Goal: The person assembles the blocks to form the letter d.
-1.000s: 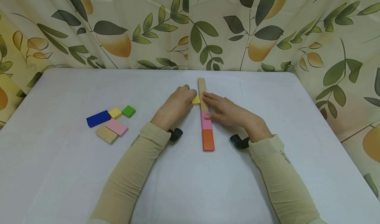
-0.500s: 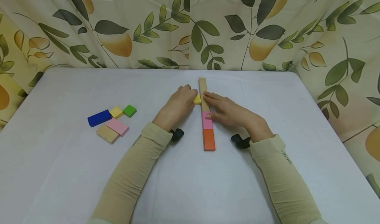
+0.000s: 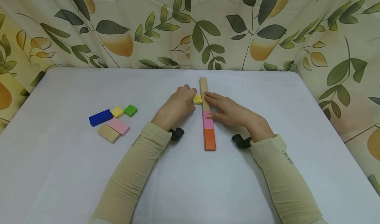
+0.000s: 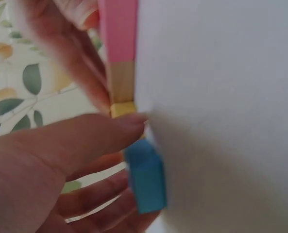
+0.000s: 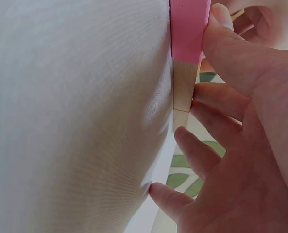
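Row of blocks (image 3: 205,107), lying on the white-covered bench (image 3: 178,187) before a fruit-and-leaf curtain (image 3: 166,49) and between a person's two hands. The left hand (image 3: 177,104) is beside its left edge, fingers bent, thumb apart from them; the right hand (image 3: 228,112) is at its right edge, fingers extended and spread. Within the row, from the far end: a tan stretch (image 3: 203,84), touched by the right index and middle fingers; a pink block (image 3: 208,123), under the right thumb tip; an orange block (image 3: 209,140), beyond the fingers. Well apart to the left is a cluster: dark blue block (image 3: 100,117), pale pink block (image 3: 118,126) against a tan block (image 3: 109,133), yellow square (image 3: 117,112), green square (image 3: 130,110). Smallest near the left fingers: a light blue block (image 4: 148,179), seen at wrist level against their tips, and a yellow block (image 3: 197,100) abutting the row, between thumb and index finger; whether either is clamped cannot be told.
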Tool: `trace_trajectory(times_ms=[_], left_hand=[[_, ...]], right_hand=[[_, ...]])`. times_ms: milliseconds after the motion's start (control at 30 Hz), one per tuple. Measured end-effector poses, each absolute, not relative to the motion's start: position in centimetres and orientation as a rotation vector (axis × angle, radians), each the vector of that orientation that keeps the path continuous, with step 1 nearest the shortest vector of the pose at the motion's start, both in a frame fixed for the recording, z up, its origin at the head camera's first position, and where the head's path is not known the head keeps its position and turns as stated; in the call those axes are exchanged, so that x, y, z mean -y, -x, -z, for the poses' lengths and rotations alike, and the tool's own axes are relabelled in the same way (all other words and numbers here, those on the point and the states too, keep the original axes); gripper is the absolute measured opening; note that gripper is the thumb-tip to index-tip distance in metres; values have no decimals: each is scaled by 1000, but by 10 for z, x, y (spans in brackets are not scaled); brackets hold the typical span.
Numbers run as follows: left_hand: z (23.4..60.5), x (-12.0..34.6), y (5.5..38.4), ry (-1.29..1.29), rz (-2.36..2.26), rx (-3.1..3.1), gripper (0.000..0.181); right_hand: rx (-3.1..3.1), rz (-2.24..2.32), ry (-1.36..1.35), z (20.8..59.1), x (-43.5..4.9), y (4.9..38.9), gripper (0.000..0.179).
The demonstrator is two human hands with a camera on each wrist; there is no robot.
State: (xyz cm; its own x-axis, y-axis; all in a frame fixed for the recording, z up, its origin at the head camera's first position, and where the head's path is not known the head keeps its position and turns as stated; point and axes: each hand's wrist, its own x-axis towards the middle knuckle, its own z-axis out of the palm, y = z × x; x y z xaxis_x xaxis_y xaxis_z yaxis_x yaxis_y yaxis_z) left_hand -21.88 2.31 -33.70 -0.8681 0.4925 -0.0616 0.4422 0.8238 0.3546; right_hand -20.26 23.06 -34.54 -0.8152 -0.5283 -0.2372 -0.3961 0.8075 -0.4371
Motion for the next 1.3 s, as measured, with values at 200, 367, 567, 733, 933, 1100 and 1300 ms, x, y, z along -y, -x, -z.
trace_trajectory(times_ms=[200, 367, 567, 733, 933, 1100, 1300], left_hand=[[332, -16, 224, -635, -544, -2718, 49], [331, -11, 225, -660, -545, -2713, 49], [331, -10, 225, -678, -547, -2727, 49], [332, -11, 227, -660, -550, -2715, 52], [329, -8, 226, -609, -569, -2696, 55], [323, -1, 226, -604, -549, -2714, 57], [311, 14, 222, -628, -453, -2759, 60]], right_hand=[[-2637, 528, 690, 346, -230, 203, 79], [-2634, 536, 695, 346, -230, 203, 79], [-2638, 531, 703, 346, -231, 203, 79], [-2637, 524, 699, 346, -231, 203, 79], [-2637, 526, 686, 347, -231, 204, 79], [-2632, 538, 699, 348, -230, 203, 78], [-2634, 531, 695, 346, -229, 203, 77]])
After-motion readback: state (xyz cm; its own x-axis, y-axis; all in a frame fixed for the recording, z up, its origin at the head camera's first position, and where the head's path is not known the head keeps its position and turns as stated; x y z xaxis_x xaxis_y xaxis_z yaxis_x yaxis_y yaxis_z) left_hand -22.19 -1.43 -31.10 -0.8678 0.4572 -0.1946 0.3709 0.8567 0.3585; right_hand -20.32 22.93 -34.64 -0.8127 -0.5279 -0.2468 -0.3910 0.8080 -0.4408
